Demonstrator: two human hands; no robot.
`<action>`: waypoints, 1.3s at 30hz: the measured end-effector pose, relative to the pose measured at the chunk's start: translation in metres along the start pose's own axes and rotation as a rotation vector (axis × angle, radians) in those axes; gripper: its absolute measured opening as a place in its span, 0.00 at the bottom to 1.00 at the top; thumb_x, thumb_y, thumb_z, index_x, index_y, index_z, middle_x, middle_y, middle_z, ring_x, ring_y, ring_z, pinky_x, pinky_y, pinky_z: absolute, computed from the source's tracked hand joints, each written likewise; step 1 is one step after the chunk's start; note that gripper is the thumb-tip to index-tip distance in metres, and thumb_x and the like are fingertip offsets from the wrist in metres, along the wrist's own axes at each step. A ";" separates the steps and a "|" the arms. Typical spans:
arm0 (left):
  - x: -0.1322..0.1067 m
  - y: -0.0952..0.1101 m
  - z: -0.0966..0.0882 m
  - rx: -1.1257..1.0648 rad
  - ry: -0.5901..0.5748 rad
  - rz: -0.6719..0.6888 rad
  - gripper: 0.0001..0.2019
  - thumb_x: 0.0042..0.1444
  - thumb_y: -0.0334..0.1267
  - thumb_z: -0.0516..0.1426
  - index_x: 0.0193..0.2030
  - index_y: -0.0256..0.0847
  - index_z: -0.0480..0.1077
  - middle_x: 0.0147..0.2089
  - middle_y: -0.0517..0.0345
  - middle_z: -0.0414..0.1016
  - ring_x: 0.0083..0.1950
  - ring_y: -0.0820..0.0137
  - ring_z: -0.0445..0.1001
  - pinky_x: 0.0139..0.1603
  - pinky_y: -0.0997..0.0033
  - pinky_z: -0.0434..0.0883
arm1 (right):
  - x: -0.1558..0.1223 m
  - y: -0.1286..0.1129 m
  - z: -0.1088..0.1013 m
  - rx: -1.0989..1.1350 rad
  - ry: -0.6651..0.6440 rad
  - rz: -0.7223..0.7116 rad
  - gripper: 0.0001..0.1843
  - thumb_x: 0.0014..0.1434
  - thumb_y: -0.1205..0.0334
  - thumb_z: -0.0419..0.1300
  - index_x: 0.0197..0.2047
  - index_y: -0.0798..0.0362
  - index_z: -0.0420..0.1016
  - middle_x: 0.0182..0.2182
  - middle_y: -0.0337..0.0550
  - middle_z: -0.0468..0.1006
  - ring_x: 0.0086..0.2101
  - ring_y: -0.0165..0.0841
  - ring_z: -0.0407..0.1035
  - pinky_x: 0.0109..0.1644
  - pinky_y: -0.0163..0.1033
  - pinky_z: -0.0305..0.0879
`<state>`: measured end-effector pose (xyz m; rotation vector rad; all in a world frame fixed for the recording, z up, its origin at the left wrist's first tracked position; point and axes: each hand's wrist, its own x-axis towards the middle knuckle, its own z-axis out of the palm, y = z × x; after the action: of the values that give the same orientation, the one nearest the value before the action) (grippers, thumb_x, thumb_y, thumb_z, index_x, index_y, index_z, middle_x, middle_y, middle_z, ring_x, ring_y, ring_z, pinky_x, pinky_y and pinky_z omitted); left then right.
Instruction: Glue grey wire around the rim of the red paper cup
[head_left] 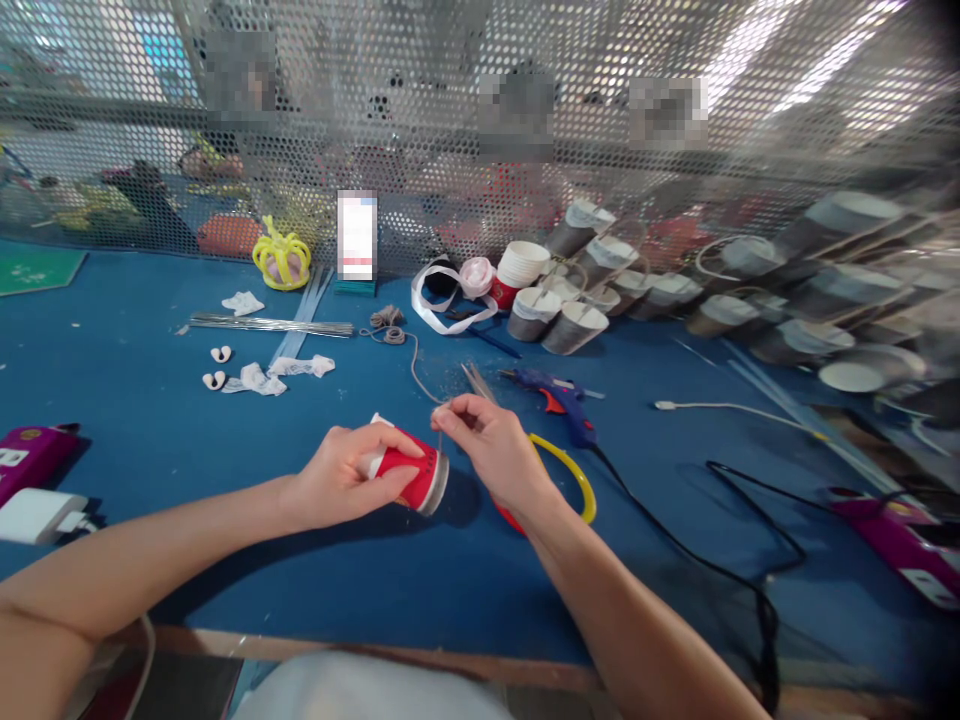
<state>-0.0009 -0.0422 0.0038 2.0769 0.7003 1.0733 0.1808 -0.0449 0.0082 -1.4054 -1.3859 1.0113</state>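
Note:
My left hand (349, 478) is wrapped round a red and white paper cup (420, 478), which lies tilted on its side just over the table. A band of grey covers the cup's end that faces right. Between thumb and forefinger, my right hand (491, 445) pinches a thin grey cord (417, 368) close to that end. The cord runs back across the table to a small tangled bundle (388, 318). Under and beside my right wrist lie scissors with a yellow and red handle (585, 487), partly covered by the hand.
A blue glue gun (566, 400) lies right of my right hand, its black cable trailing right. Grey-wrapped cups (574, 328) crowd the back right. Metal wires (270, 325), white scraps (262, 380) and a phone (357, 235) sit further left, before a perforated metal screen (435, 140).

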 end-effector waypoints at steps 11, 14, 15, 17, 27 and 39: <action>0.000 -0.001 -0.002 0.159 0.031 0.146 0.06 0.53 0.34 0.54 0.33 0.35 0.70 0.14 0.64 0.68 0.13 0.81 0.59 0.15 0.84 0.60 | -0.002 0.001 0.004 0.031 -0.069 0.029 0.10 0.52 0.55 0.58 0.25 0.53 0.69 0.24 0.37 0.71 0.28 0.29 0.64 0.35 0.36 0.58; -0.001 -0.001 -0.002 0.185 0.042 0.173 0.05 0.54 0.34 0.54 0.33 0.35 0.70 0.16 0.62 0.70 0.14 0.80 0.62 0.17 0.83 0.61 | -0.002 0.003 0.005 0.042 -0.076 0.018 0.11 0.51 0.55 0.58 0.25 0.53 0.68 0.23 0.36 0.69 0.27 0.28 0.63 0.34 0.36 0.58; -0.001 -0.001 -0.002 0.193 0.046 0.182 0.05 0.53 0.34 0.54 0.33 0.35 0.70 0.17 0.62 0.70 0.15 0.80 0.62 0.17 0.83 0.61 | -0.002 0.003 0.005 0.043 -0.078 0.017 0.11 0.51 0.55 0.58 0.25 0.54 0.68 0.23 0.36 0.69 0.27 0.28 0.62 0.34 0.36 0.58; -0.001 -0.001 -0.003 0.206 0.053 0.200 0.05 0.53 0.33 0.54 0.33 0.35 0.69 0.17 0.61 0.71 0.15 0.80 0.63 0.17 0.83 0.62 | -0.003 0.004 0.005 0.044 -0.079 0.021 0.11 0.51 0.55 0.58 0.25 0.53 0.68 0.23 0.35 0.69 0.26 0.28 0.62 0.33 0.35 0.58; 0.000 0.002 -0.004 0.221 0.081 0.287 0.03 0.52 0.31 0.55 0.33 0.35 0.69 0.20 0.60 0.73 0.16 0.80 0.64 0.19 0.83 0.63 | -0.002 0.008 0.009 0.113 -0.101 0.069 0.10 0.49 0.55 0.59 0.25 0.52 0.67 0.22 0.34 0.68 0.26 0.27 0.61 0.33 0.35 0.57; 0.001 0.000 -0.004 0.169 0.105 0.251 0.03 0.53 0.30 0.55 0.35 0.35 0.69 0.13 0.69 0.65 0.13 0.82 0.59 0.17 0.85 0.62 | 0.000 0.001 0.010 0.199 -0.122 0.210 0.10 0.46 0.55 0.61 0.24 0.52 0.69 0.22 0.33 0.67 0.26 0.26 0.60 0.32 0.34 0.56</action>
<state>-0.0039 -0.0404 0.0062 2.3128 0.6096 1.3096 0.1719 -0.0444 0.0044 -1.3786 -1.2030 1.3522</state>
